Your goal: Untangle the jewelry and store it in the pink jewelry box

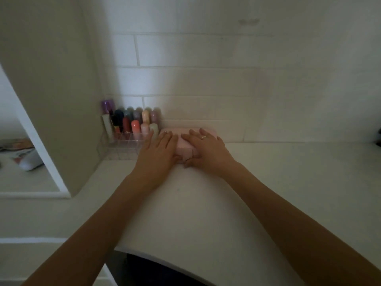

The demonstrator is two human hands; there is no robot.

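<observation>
The pink jewelry box [185, 148] sits closed at the back of the white counter [278, 182], against the tiled wall. My left hand [158, 149] lies flat on the left part of its lid, fingers straight, thumb at the front face. My right hand [208, 149], which wears a ring, lies on the right part of the lid with its fingers stretched toward the wall. Its thumb touches the front edge near the middle. No loose jewelry shows anywhere in the dim view.
A clear organizer [123, 145] holding several coloured bottles [136, 122] stands directly left of the box. A tall cabinet panel [51, 89] rises at the left. Beyond it a lower shelf holds a white object [31, 163]. Something dark [378, 137] sits at the far right edge.
</observation>
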